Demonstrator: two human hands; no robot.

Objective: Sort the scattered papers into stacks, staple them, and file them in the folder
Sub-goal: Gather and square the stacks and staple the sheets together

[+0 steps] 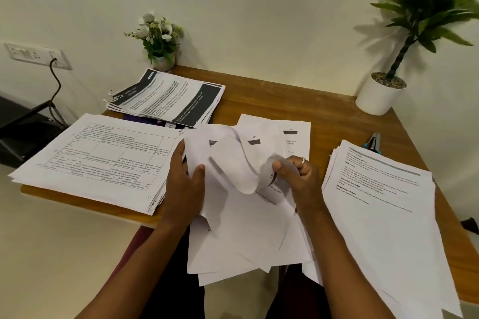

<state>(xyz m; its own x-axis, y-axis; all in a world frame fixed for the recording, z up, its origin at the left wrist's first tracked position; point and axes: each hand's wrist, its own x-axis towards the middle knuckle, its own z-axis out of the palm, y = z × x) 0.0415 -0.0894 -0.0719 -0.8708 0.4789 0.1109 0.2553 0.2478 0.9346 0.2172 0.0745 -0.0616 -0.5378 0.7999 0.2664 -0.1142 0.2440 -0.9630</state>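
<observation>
Left hand (185,184) grips the left edge of the loose pile of white printed sheets (246,230) in the middle, thumb on top, fingers hidden under the paper. Right hand (295,176) has its fingers curled and pinches the edge of one white sheet curled over in a roll (233,163), lifted off the pile between my hands. There is a ring (302,161) on one right finger. The pile hangs partly over the near edge of the brown wooden table (259,96), toward my lap. To my left is a thick white stack printed with tables (98,160), lying flat, close beside the left hand. At the far left is a stack of pages with dark header bands (168,96), on top of something purple (141,118) that may be the folder; I cannot tell. To my right is a tall fanned stack of white text pages (381,202). Behind it is a small blue and dark object (373,141), too hidden to tell what. Two flat sheets with black bars (274,134) lie behind the pile. There is a small pot of white flowers (160,41) at the far edge, a green plant in a white pot (381,93) at the far right corner, and a wall socket plate with a black cable (36,54) at left.
</observation>
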